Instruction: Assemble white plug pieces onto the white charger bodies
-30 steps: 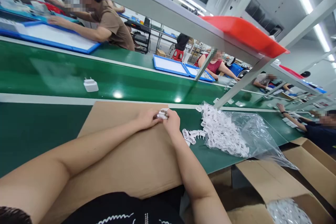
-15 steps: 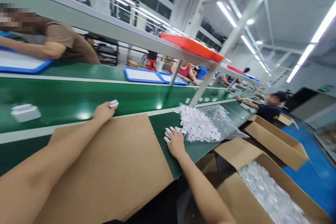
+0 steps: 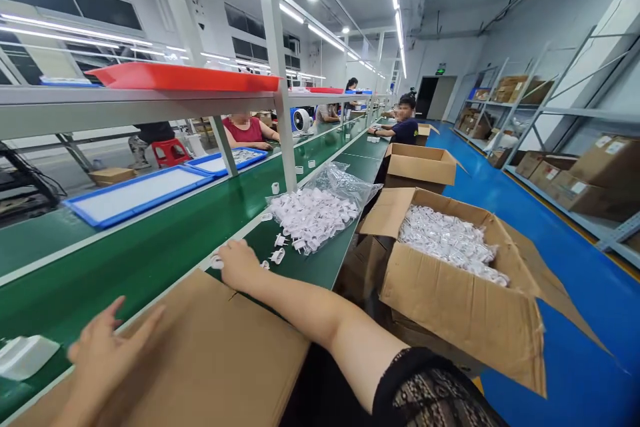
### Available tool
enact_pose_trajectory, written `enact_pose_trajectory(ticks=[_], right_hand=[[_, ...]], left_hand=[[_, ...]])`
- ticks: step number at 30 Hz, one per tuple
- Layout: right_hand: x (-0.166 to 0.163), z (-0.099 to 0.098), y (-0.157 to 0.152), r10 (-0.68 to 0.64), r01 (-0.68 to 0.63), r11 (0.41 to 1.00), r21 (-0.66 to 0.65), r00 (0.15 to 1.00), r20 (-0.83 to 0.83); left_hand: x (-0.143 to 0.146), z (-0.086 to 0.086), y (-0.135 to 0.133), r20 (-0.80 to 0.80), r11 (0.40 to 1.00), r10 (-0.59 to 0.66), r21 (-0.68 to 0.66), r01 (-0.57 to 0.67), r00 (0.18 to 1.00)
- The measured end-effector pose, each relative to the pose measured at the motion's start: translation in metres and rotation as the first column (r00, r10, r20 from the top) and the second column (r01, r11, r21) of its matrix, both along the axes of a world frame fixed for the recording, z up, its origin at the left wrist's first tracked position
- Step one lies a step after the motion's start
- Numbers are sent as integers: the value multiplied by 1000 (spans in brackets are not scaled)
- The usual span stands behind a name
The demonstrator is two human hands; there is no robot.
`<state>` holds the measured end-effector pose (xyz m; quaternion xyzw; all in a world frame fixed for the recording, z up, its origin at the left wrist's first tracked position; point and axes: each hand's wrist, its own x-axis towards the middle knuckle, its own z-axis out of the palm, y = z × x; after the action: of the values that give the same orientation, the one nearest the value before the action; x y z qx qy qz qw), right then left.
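Right hand [image 3: 241, 265] bent narrow, small white oval plastic piece [image 3: 217, 261] at its fingertips, over the bench edge by the conveyor; can't tell if gripped or just touched. Left hand [image 3: 107, 353] blurred, fingers wide, seemingly holding nothing, above flat brown cardboard sheet [image 3: 210, 353], probably laid as a work pad. White blocky plastic adapter [image 3: 27, 356] near it on the glossy green conveyor belt [image 3: 175, 257]. Beyond right hand, white plastic pronged pieces [image 3: 315, 217] heaped at clear plastic bag [image 3: 345, 181], likely for easy reach. Open brown cardboard carton [image 3: 460, 303] beside bench, filled with clear-bagged white stuff, presumably stock.
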<state>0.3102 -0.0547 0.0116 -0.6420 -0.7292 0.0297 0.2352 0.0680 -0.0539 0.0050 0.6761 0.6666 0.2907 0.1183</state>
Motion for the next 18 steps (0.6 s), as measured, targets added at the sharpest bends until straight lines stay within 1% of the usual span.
enact_pose_trajectory(ticks=[2, 4, 5, 6, 10, 13, 16, 18], right_hand=[[-21, -7, 0, 113, -113, 994, -4, 992, -54], [-36, -16, -4, 218, -221, 975, -16, 971, -97], [-40, -21, -6, 250, -254, 967, -25, 962, -112], [-42, -26, -8, 266, -272, 962, -39, 956, -122], [-40, -41, -9, 256, -286, 951, -116, 942, -218], [-37, -50, -1, 257, -304, 948, -94, 906, -335], [-40, -58, 6, 296, -341, 938, -53, 874, -386], [-42, -61, 8, 318, -368, 928, -52, 858, -404]], left_hand=[[15, -2, -8, 170, 982, -128, -116, 149, 977], [23, -8, -14, 342, 954, -176, -172, 246, 923], [24, -12, -16, 393, 945, -180, -187, 269, 902], [24, -15, -17, 408, 939, -172, -207, 274, 897], [16, -27, -13, 333, 910, -155, -318, 265, 930], [7, -41, -4, 362, 902, -127, -346, 260, 923], [-6, -67, 11, 399, 930, -88, -295, 219, 912], [-18, -90, 22, 365, 941, -135, -245, 235, 921]])
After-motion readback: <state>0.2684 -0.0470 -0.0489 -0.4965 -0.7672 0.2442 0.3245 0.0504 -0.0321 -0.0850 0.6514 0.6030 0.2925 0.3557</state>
